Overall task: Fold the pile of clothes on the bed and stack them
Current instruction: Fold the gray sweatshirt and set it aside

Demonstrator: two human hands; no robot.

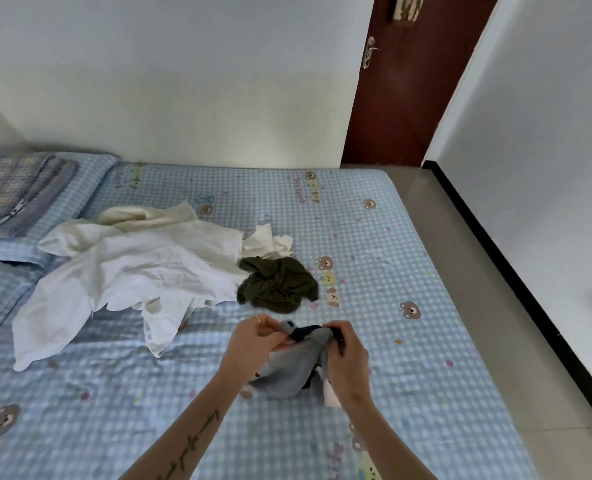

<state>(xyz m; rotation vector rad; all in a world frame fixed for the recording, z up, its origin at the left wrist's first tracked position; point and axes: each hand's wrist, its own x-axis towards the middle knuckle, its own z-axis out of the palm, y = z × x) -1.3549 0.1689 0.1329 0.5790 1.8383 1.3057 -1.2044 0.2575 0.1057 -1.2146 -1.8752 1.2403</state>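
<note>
A small grey-and-navy knit garment [292, 363] hangs pinched by its top edge between left hand [253, 337] and right hand [348, 355] above the blue checked bed [374, 237], apparently awaiting folding while a rumpled white shirt [128, 271] waits.

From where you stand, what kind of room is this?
Most likely a bedroom in a home. A bed with a blue checked bear-print sheet fills the floor space, a pillow lies at its head, and a dark wooden door stands in the corner.
</note>
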